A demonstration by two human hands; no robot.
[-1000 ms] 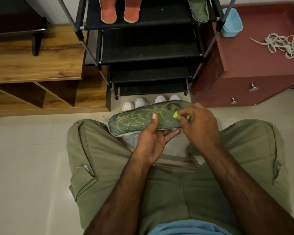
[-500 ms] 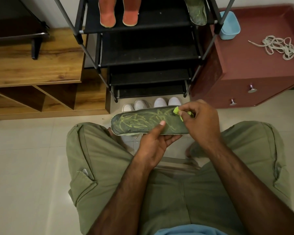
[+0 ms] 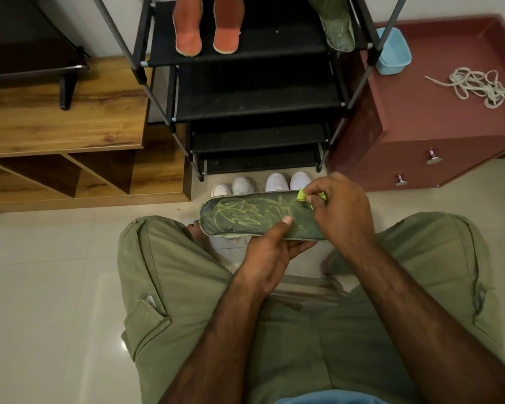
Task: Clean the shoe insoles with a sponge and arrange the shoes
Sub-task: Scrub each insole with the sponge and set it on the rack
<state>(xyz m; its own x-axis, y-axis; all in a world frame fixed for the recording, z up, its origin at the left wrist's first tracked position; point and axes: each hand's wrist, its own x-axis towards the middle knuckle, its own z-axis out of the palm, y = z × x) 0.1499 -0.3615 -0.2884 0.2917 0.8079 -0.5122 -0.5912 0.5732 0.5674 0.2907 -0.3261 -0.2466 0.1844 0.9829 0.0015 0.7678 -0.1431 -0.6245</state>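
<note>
Head view, seated person. A dark green insole [image 3: 245, 218] with pale yellow-green markings is held lengthwise above the knees, in front of the shoe rack [image 3: 257, 109]. It is gripped from below by the left hand [image 3: 270, 253]: the thumb is laid on its upper face and the fingers [image 3: 302, 245] are curled under its near edge. A small yellow-green sponge [image 3: 301, 195] is pinched in the fingers of the right hand [image 3: 343, 209], which are clamped together on it, and it is pressed against the insole's right end near the far edge.

Two orange insoles [image 3: 206, 29] are laid side by side on the rack's top shelf, and a second green insole [image 3: 337, 27] is placed at that shelf's right end. The toes of white shoes [image 3: 260, 183] are seen on the floor [image 3: 50, 272] between the rack's foot and the held insole. A blue tub [image 3: 392, 51] and a loose tangle of pale laces [image 3: 475, 86] are set well apart on the red cabinet [image 3: 420, 126] to the right.
</note>
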